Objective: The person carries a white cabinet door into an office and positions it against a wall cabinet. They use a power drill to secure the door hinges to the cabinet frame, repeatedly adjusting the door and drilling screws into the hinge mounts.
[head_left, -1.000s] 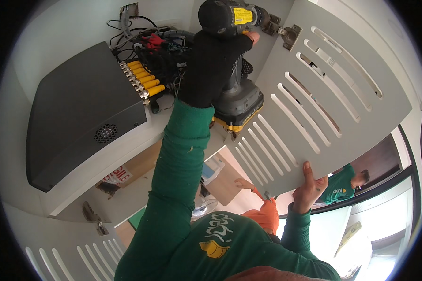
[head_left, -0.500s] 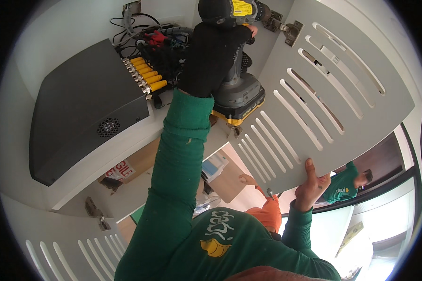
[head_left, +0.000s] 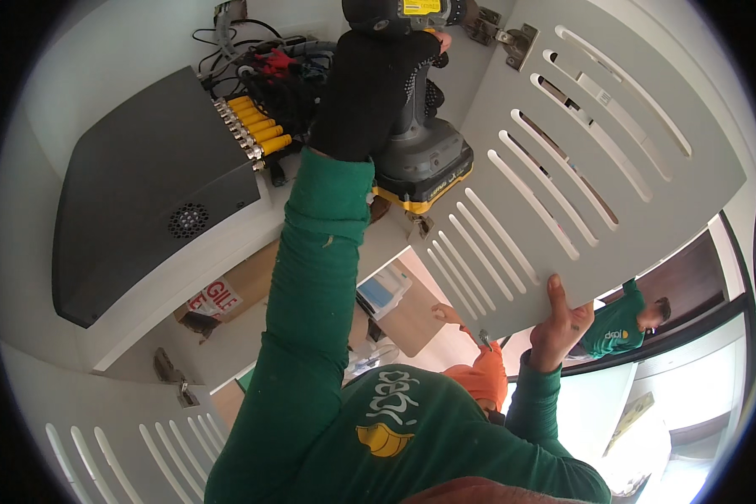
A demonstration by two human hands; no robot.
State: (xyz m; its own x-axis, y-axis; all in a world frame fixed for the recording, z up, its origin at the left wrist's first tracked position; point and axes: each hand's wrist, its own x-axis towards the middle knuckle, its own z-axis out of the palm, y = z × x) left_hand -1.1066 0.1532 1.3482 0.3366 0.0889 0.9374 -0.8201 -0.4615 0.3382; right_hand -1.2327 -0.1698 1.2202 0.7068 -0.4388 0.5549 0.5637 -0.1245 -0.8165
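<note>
My left hand (head_left: 365,92), in a black dotted glove, is closed around the handle of a cordless drill (head_left: 428,160) with a yellow-edged battery at its base. The chuck points right, toward a metal hinge (head_left: 517,44) on a grey slotted cabinet door (head_left: 630,227); the tip of the bit is hard to make out. My bare right hand (head_left: 559,328) grips the door's lower edge, thumb on the face and fingers largely hidden behind it.
A dark electronic box (head_left: 134,193) with yellow-booted connectors (head_left: 265,139) sits on a shelf at left, beside tangled cables (head_left: 286,71). Below are a cardboard box (head_left: 260,281) and another slotted door (head_left: 101,420). An orange-sleeved person (head_left: 479,374) is nearby; a green-clad figure (head_left: 609,328) shows at right.
The drill, my left hand and the door's hinge appear slightly higher and farther left in view. Both hands keep their holds.
</note>
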